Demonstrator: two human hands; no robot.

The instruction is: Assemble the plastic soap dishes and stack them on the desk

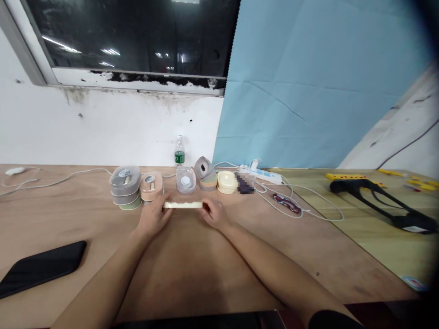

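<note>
Hands hold cream piece near stacked containers.

Bright light; lamp reflections streak the window; below it, soft shadow dims the table; far right of it, edges blur.

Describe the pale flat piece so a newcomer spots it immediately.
Start at the brown table below the dark window. Near its middle, the left hand and right hand hold the pale flat piece by its ends. Unlike the containers behind, it is hand-held and shows only a slim, bar-like edge.
</note>
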